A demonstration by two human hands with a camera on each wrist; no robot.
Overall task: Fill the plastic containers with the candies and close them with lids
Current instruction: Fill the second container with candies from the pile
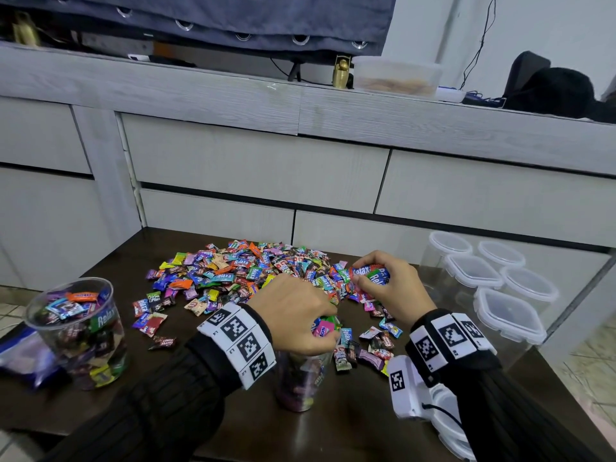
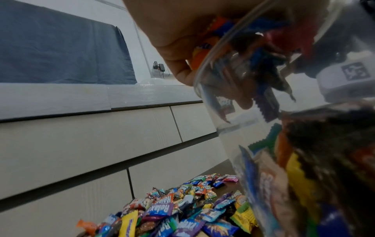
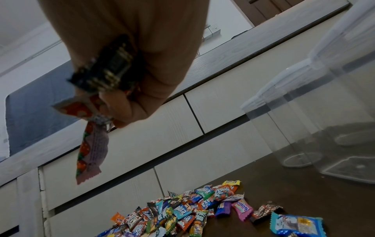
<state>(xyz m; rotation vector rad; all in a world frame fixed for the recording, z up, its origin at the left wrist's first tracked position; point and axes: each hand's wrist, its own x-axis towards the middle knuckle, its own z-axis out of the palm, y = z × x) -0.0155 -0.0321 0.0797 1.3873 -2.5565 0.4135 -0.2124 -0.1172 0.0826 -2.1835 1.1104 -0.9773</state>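
A: Head view first. How far along is the filling?

B: One jar at the lower left of the frame looks full of candies but has no lid. A second jar at bottom centre is partly filled, as far as I can judge.

A: And the hands?

B: The left hand sits over that second jar, its grip curled round a handful of candies. The right hand is at the right edge of the candy pile in the middle of the table, its grip bunched round more wrappers.

A: What remains?

B: Plenty. At the right of the frame, the empty lidded jars stand untouched, and most of the pile is unpacked. Neither candy jar is closed.
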